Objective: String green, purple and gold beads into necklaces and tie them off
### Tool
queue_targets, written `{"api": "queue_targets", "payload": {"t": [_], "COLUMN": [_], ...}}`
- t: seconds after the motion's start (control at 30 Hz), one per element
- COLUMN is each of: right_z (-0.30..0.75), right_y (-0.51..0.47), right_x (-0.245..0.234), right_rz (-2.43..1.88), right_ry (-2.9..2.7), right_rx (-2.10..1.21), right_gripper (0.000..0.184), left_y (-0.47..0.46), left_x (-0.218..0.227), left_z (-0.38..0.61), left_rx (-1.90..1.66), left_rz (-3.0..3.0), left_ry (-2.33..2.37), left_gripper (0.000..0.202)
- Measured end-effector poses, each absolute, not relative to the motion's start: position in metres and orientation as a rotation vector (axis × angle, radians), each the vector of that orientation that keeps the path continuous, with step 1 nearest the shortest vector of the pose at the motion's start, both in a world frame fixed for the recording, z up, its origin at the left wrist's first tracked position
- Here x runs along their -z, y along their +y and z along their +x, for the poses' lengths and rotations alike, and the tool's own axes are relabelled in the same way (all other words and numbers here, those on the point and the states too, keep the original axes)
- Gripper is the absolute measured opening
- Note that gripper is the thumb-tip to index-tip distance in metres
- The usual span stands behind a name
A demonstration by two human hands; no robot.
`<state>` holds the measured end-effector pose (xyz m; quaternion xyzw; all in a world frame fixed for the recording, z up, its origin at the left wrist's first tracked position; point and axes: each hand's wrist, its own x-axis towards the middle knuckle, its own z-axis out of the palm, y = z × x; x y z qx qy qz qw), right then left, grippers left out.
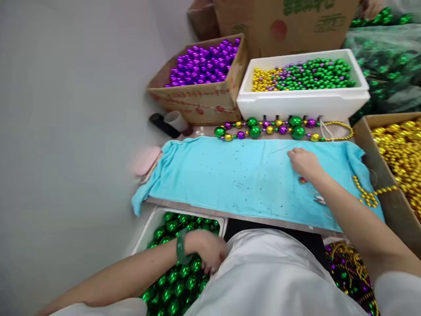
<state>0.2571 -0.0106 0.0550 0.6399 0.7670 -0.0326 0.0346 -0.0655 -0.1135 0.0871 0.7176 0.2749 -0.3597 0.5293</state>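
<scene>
My right hand [304, 162] is over the right part of a light-blue towel [210, 175], its fingertips pinched together on a long, thin needle [278, 150] pointing left. My left hand [208, 250], with a green bangle [182, 248] at the wrist, is low over a white box of large green beads [173, 276]. Its fingers bend downward and are blurred, so whether they hold a bead is hidden. Near my right wrist, a small red-and-gold bead [302, 180] and small scissors [319, 200] lie on the towel.
Behind the towel lies a strung bead necklace [255, 131]. Farther back stand a carton of purple beads [204, 66] and a white foam box [302, 103] of mixed beads. A carton of gold beads [401, 162] is at the right. A co-worker's hand [373, 8] shows top right.
</scene>
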Motion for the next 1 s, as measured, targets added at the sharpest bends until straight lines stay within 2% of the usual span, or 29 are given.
{"api": "queue_targets", "payload": {"t": [0.07, 0.13, 0.2, 0.3, 0.43, 0.6, 1.0], "right_z": [0.25, 0.255, 0.276, 0.325, 0.381, 0.402, 0.433], "right_y": [0.008, 0.015, 0.011, -0.019, -0.076, -0.119, -0.097], "right_x": [-0.057, -0.061, -0.067, -0.078, -0.088, -0.078, -0.074], "right_rz": [1.947, 2.051, 2.281, 2.649, 2.845, 2.959, 3.112], "right_ry": [2.357, 2.278, 2.21, 2.075, 1.843, 1.579, 1.307], "right_rx": [0.152, 0.166, 0.135, 0.07, 0.032, 0.01, -0.048], "right_gripper": [0.03, 0.033, 0.034, 0.031, 0.028, 0.029, 0.03], "left_y": [-0.065, -0.014, 0.029, 0.068, 0.089, 0.095, 0.106], "left_x": [-0.094, -0.099, -0.095, -0.074, -0.041, -0.019, -0.019], "left_z": [-0.048, -0.023, 0.008, 0.052, 0.105, 0.157, 0.192], "left_rx": [0.729, 0.364, 0.044, -0.173, -0.138, 0.019, 0.128], "left_rz": [1.81, 2.054, 2.336, 2.558, 2.743, 2.899, 2.827], "left_ry": [0.621, 0.786, 0.957, 0.978, 0.967, 1.08, 1.257], "left_gripper": [0.031, 0.037, 0.039, 0.037, 0.036, 0.037, 0.04]}}
